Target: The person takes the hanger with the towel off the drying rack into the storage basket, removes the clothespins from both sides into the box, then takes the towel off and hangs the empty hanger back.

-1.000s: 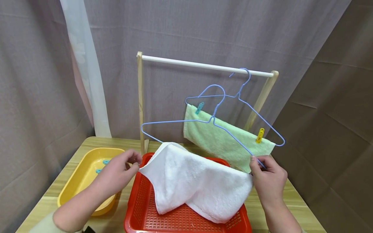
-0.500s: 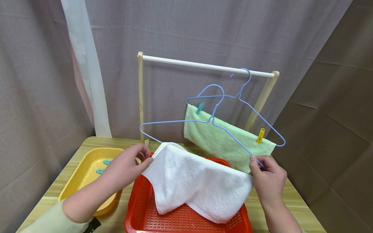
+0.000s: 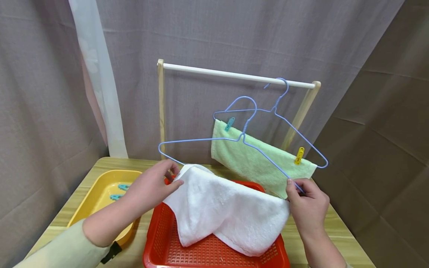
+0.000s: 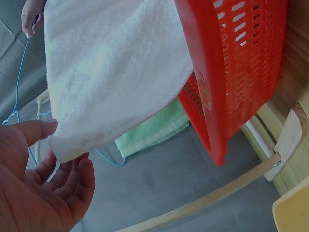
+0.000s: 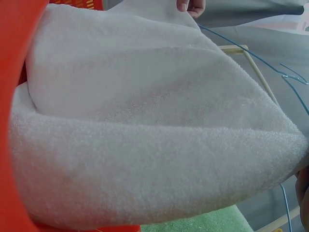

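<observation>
Head: right hand [image 3: 309, 203] grips hanger [image 3: 245, 127], white towel [image 3: 231, 208] draped just left of it. Left wrist: left hand [image 4: 43, 188] pinches a towel corner [image 4: 67, 149], seemingly lightly; it could slip! Right wrist: folds [image 5: 140, 96] between grips; tilting could unseat them.

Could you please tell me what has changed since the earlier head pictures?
The left hand has moved rightward and slightly up along the edge of the white towel; the front hanger has shifted slightly left. The right hand still grips that hanger, and the green towel remains clipped to the rear hanger.
</observation>
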The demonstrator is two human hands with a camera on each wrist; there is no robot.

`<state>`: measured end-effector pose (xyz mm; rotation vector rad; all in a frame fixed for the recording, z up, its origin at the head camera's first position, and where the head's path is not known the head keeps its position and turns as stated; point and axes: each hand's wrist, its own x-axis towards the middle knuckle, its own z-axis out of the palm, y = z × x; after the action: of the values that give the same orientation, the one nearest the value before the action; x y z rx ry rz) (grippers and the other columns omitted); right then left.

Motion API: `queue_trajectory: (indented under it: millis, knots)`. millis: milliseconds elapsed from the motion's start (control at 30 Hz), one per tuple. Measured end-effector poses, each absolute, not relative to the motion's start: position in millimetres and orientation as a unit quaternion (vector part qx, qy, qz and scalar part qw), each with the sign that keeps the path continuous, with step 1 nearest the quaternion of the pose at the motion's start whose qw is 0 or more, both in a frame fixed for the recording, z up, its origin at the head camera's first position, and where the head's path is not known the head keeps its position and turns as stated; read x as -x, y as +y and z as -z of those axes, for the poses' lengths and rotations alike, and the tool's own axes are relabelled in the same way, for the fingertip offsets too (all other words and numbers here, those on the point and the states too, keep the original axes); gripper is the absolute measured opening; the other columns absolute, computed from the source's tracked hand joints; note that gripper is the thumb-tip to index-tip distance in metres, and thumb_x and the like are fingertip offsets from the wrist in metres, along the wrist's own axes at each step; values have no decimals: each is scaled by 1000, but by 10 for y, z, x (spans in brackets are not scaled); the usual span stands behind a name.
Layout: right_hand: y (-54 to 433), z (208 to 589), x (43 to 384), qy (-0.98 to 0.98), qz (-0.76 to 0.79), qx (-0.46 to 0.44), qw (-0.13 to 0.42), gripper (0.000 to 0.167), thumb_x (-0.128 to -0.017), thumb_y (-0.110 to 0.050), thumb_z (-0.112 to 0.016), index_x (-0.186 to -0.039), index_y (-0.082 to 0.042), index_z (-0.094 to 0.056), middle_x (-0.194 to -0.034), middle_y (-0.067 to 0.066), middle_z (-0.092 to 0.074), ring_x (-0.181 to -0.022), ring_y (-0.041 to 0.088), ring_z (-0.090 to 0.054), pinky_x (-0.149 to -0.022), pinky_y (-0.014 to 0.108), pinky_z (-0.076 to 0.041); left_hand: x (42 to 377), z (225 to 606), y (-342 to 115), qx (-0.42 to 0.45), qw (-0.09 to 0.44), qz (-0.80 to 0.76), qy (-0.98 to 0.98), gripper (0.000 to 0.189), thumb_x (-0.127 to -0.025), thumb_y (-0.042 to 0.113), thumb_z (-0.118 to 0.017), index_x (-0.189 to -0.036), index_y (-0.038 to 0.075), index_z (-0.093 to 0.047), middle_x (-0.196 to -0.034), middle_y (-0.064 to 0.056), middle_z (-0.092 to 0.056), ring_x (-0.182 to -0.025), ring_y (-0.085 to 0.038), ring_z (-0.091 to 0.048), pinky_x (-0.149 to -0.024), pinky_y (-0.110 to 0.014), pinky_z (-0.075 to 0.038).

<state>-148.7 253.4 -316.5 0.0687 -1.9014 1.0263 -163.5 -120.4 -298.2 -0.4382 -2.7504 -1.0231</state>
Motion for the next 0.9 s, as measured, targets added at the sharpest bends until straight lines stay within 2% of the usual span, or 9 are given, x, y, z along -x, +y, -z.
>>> queue_trajectory:
  millis: [367,900]
  knots:
    - [2526,3158,1500,-778,-418,-29,468,14,-81,3,-72,-68,-1,-69,-55,-17,-54,-52,-4,-48,-53,9,-39,1636,3001,-1217,166,107,339,-920,9,-91,20,-70,-90,23,-61,-88,8,-62,-79,-10,-60,-69,-31,-49]
    - [2530,3166,1518,-776,-419,-25,470,13,-81,3,-71,-68,0,-68,-55,-17,-54,-52,-5,-47,-53,10,-39,1539,3062,-1192,148,70,356,-920,11,-90,20,-71,-88,23,-61,-83,8,-59,-74,-11,-56,-66,-30,-49]
